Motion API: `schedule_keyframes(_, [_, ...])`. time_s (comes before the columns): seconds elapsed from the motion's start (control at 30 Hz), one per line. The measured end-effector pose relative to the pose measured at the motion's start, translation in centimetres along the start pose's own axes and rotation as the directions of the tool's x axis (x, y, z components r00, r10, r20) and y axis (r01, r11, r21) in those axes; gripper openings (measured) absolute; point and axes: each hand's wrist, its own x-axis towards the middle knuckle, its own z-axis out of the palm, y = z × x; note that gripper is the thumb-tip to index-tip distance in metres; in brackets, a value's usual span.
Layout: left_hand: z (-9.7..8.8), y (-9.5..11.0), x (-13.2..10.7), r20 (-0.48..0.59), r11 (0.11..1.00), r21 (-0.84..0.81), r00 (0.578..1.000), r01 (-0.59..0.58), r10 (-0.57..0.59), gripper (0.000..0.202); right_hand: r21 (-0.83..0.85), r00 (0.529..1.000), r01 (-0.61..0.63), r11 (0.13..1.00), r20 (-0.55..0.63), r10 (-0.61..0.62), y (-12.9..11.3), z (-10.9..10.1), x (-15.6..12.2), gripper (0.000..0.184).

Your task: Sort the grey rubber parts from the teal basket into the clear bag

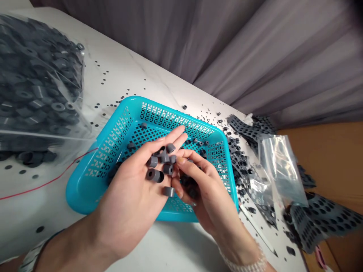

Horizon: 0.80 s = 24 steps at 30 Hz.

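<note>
Over the turquoise plastic basket (pixel 82 189), my left hand (pixel 136 189) is palm up and cups several small dark grey foam rings (pixel 154 174). The rings lie loose on the palm and fingers, some on their sides with the centre hole showing. My right hand (pixel 204 185) touches the left fingers from the right side. Its thumb and index finger pinch a foam ring (pixel 172 159), and more dark pieces sit in its curled fingers, partly hidden. A few rings (pixel 144 125) lie on the basket's mesh floor; the hands cover much of it.
A large clear bag (pixel 39 83) full of grey foam rings stands at the left, beside a red string (pixel 56 177). At right are loose black bits (pixel 239 162), clear plastic bags (pixel 283 170), perforated foam sheets (pixel 326 215) and a thin white tool (pixel 258 228). A grey curtain (pixel 227 49) hangs behind.
</note>
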Motion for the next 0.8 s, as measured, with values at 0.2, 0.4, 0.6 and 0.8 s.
schedule_keyframes(0.2, [0.2, 0.3, 0.1, -0.019, 0.999, -0.054, 1.0, 0.01, -0.011, 0.038, 0.099, 1.0, 0.029, 0.995, 0.006, -0.029, 0.5, 0.4, 0.0, 0.01])
schedule_keyframes(0.4, [0.3, 0.6, 0.1, -0.093, 0.994, -0.105, 0.995, -0.035, 0.025, 0.036, 0.198, 0.998, 0.041, 0.979, -0.044, -0.033, 0.9, 1.4, -0.2, 0.01])
schedule_keyframes(0.6, [0.5, 0.9, 0.1, -0.162, 0.969, -0.21, 0.982, -0.13, 0.097, 0.04, 0.3, 0.991, 0.081, 0.95, -0.122, -0.046, 1.1, 1.9, -0.4, 0.012])
schedule_keyframes(0.8, [0.6, 0.9, 0.1, -0.172, 0.951, -0.257, 0.977, -0.171, 0.129, 0.044, 0.368, 0.994, 0.051, 0.928, -0.108, -0.012, 1.3, 1.9, -0.4, 0.014])
